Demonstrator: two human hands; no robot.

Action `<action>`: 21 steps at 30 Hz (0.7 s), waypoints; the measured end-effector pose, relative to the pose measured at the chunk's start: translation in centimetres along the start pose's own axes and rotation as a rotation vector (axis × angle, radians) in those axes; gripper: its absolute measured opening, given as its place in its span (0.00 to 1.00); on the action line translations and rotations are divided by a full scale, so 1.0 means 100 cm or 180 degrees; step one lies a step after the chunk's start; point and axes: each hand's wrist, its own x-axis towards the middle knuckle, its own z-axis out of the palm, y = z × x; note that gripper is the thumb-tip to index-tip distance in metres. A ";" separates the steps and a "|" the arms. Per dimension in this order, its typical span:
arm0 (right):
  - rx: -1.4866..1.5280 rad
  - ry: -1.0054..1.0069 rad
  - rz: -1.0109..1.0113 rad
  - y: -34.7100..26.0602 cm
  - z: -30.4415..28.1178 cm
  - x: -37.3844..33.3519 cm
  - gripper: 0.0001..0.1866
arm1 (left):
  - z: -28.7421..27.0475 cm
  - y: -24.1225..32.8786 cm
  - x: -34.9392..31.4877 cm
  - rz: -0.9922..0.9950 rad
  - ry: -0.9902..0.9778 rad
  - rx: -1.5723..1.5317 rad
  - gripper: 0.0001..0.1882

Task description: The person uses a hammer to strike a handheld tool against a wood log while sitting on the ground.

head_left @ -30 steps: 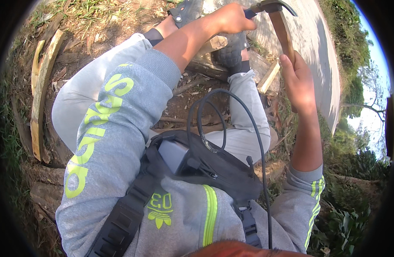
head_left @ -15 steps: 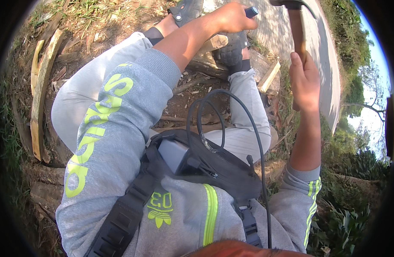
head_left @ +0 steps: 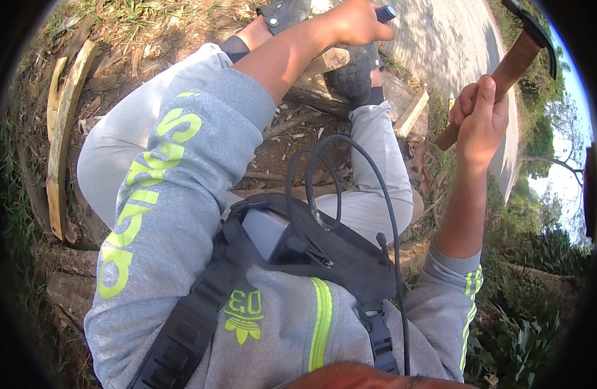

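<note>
The biggest thing is the brown dirt ground with dry grass and wood chips (head_left: 292,146), and next is the pale grey road with tree shadows (head_left: 434,39). The person wears a soft grey sweatshirt with bright yellow-green marks (head_left: 201,155) and light grey trousers (head_left: 126,129), with the legs bent. A black cloth bag (head_left: 340,249) sits on the front of the body, and a thin black bendy cable (head_left: 394,217) loops up above it. On the far left, a long, pale split wood stick (head_left: 66,133) lies on the ground beside a shorter one. A black shoe with little holes (head_left: 349,78) is on the right foot. The hammer with a brown wooden handle and a black metal head (head_left: 513,63) is up at the right side, well apart from the left hand (head_left: 360,24). The right hand (head_left: 483,120) has its grip wrapped around the handle, whose end pokes out below. A short pale split piece of wood (head_left: 412,113) lies near the right leg. Smallest is the dark blue rod with a round end (head_left: 386,13); the left hand's grip is closed around it, and the rest of it is hidden.
</note>
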 end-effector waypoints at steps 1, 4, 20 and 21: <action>-0.0403 -0.0074 0.0056 0.013 0.001 -0.005 0.21 | 0.005 -0.003 0.004 0.0092 0.0069 -0.0037 0.14; -0.1347 -0.0233 -0.0070 0.030 -0.006 -0.006 0.19 | 0.011 0.004 0.001 0.0159 0.0289 -0.0012 0.14; -0.1745 -0.0430 0.0119 0.016 0.001 -0.007 0.16 | 0.019 -0.014 0.005 -0.0218 -0.0009 0.0258 0.18; -0.1248 -0.0569 0.0617 0.003 -0.010 0.003 0.17 | 0.014 -0.015 0.004 -0.0293 0.0022 0.0271 0.18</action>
